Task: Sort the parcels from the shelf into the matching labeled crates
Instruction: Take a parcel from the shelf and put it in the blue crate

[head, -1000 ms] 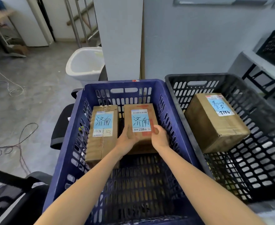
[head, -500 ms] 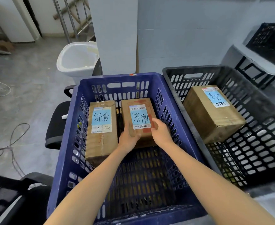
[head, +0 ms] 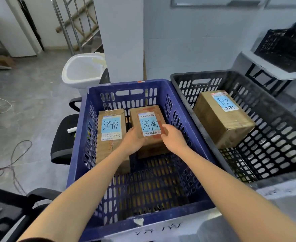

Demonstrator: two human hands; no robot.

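Note:
Both my hands reach into the blue crate. My left hand and my right hand grip the near end of a brown parcel with a blue handwritten label, which rests on the crate floor. A second brown parcel with the same blue label lies just left of it, touching or nearly so. The black crate to the right holds one larger brown parcel with a different blue label.
A white paper label is taped on the blue crate's near rim. A white bin stands behind, a black office chair to the left. Another black crate sits on a white shelf at right. Cables lie on the floor.
The parcel in my hands has settled lower and slightly farther back in the blue crate, next to the first one. My hands stay on its near end.

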